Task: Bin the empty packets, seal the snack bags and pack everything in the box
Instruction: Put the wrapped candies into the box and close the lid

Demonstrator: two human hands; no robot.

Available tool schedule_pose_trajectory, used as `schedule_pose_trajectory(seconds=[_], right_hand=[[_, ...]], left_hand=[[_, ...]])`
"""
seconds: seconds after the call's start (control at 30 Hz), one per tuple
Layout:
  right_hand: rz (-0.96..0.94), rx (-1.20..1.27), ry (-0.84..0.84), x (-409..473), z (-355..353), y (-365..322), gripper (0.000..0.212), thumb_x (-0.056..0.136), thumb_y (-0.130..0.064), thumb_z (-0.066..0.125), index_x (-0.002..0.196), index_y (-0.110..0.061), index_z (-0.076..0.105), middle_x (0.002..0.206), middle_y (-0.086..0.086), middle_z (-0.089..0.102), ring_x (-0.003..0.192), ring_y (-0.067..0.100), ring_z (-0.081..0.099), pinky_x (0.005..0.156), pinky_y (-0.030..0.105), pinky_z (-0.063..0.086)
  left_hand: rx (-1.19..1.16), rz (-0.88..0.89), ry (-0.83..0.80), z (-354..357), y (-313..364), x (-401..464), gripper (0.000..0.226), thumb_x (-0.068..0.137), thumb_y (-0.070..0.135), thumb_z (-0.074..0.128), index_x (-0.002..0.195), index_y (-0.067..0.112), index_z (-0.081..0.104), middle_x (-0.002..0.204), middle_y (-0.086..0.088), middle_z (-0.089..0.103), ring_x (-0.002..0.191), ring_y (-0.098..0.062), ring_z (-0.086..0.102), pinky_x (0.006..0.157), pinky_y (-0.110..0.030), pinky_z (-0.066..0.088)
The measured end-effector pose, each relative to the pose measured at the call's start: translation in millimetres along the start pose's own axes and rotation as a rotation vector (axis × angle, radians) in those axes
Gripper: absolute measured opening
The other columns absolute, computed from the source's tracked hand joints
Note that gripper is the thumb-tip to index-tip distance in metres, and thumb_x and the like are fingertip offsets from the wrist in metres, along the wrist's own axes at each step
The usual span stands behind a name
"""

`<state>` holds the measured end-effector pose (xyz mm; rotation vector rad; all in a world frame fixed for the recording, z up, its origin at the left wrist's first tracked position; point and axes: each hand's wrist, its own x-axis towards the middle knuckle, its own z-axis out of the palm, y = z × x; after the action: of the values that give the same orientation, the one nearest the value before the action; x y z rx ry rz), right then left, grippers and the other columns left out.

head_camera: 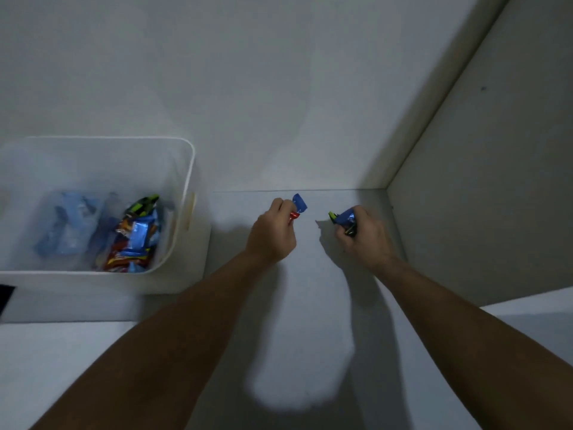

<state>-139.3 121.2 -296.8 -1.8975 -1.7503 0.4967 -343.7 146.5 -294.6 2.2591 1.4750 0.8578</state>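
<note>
White shelf [310, 305], corner by the wall; both hands full.
Left hand [273, 234] fisted on a blue-red wrapper [298, 207], right hand [364, 234] on blue-green wrappers [342, 218]; likely gathered for the box [186, 193] at left, already holding snacks.

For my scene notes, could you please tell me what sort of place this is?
Probably a white shelf or cupboard recess at home: plain white walls meet in a corner, and a white plastic storage box of snack packets stands there.

A blue and red packet [298, 207] and a blue and green packet [342, 219] are showing against the white table [304, 305], beside a translucent white box [186, 187].
</note>
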Motion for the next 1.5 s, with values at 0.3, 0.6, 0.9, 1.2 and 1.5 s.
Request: schedule_pose_trajectory(seconds=[0.3,0.6,0.9,1.2,1.5], right_hand=[[-0.138,0.094,0.073,24,-36,-174,0.027,0.086,-0.031,0.063,0.104,-0.013,0.057,0.100,0.008,0.061,0.081,0.027,0.062,0.071,0.034,0.048],[-0.177,0.208,-0.035,14,14,-330,0.026,0.085,-0.028,0.064,0.100,-0.008,0.059,0.088,0.003,0.062,0.081,0.022,0.058,0.068,0.030,0.045],[0.096,0.230,-0.271,15,73,-376,0.085,0.081,-0.076,0.042,0.126,-0.004,0.050,0.127,0.017,0.058,0.113,0.035,0.057,0.094,0.038,0.045],[0.085,0.303,-0.230,-2,41,-378,0.049,0.096,-0.042,0.042,0.094,0.002,0.065,0.090,0.019,0.070,0.077,0.034,0.069,0.072,0.048,0.060],[0.146,0.176,-0.681,-56,10,-385,0.033,0.091,-0.027,0.060,0.088,0.005,0.069,0.073,0.017,0.072,0.051,0.022,0.067,0.045,0.024,0.052]], left_hand=[[0.049,-0.120,0.189,-155,6,12,0.013,0.087,0.005,0.051,0.100,0.006,0.054,0.102,-0.015,0.057,0.086,-0.038,0.058,0.075,-0.047,0.047],[-0.036,-0.507,0.317,-268,-71,-31,0.016,0.082,0.003,0.052,0.097,0.005,0.057,0.100,-0.017,0.064,0.095,-0.036,0.058,0.076,-0.034,0.040],[-0.328,-0.723,0.027,-292,-110,-49,0.031,0.099,0.032,0.041,0.109,0.008,0.058,0.114,-0.015,0.062,0.100,-0.027,0.057,0.082,-0.031,0.040],[-0.107,-0.647,0.177,-324,-139,-64,0.043,0.098,0.042,0.038,0.072,0.013,0.057,0.085,-0.012,0.064,0.090,-0.032,0.060,0.077,-0.035,0.043],[0.049,-0.541,0.490,-352,-161,-118,0.043,0.092,0.035,0.044,0.066,0.003,0.057,0.074,-0.021,0.066,0.072,-0.036,0.061,0.065,-0.036,0.045]])
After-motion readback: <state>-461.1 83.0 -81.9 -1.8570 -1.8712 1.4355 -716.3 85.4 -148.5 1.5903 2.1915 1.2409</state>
